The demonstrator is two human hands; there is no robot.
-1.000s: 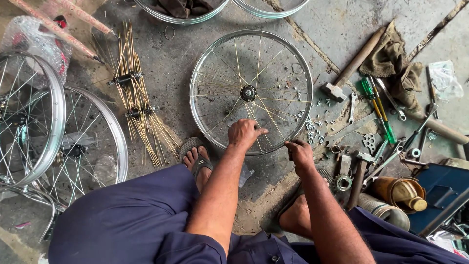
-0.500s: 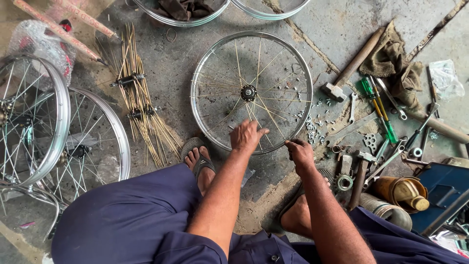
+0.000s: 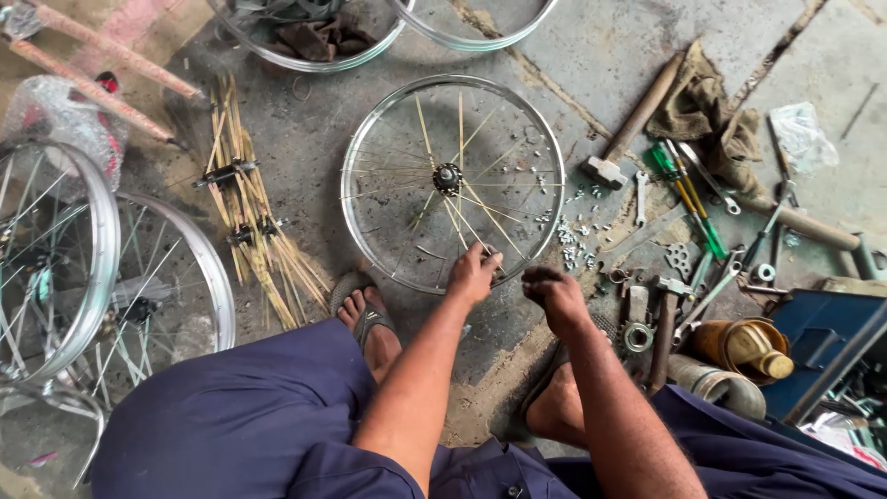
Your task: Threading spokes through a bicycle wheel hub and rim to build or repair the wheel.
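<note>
On the concrete floor point(image 3: 591, 55), left hand point(image 3: 473, 274) fingers seemingly pinch the wheel's point(image 3: 453, 180) near rim; right hand point(image 3: 552, 294) curled closed.

Silver wheel rim point(image 3: 356, 157), green screwdriver point(image 3: 686, 196), navy trousers point(image 3: 231, 416).

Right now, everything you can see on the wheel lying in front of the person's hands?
The wheel lies flat on the grey concrete floor. It has a shiny silver metal rim and a dark hub at its centre, and it is only partly laced: a few thin spokes, some brass-coloured, fan out with wide gaps between them. There is no tyre. The left hand rests on its near rim, fingers at a spoke end. The right hand hovers just outside the rim. Small loose nipples lie scattered by its right side.
</note>
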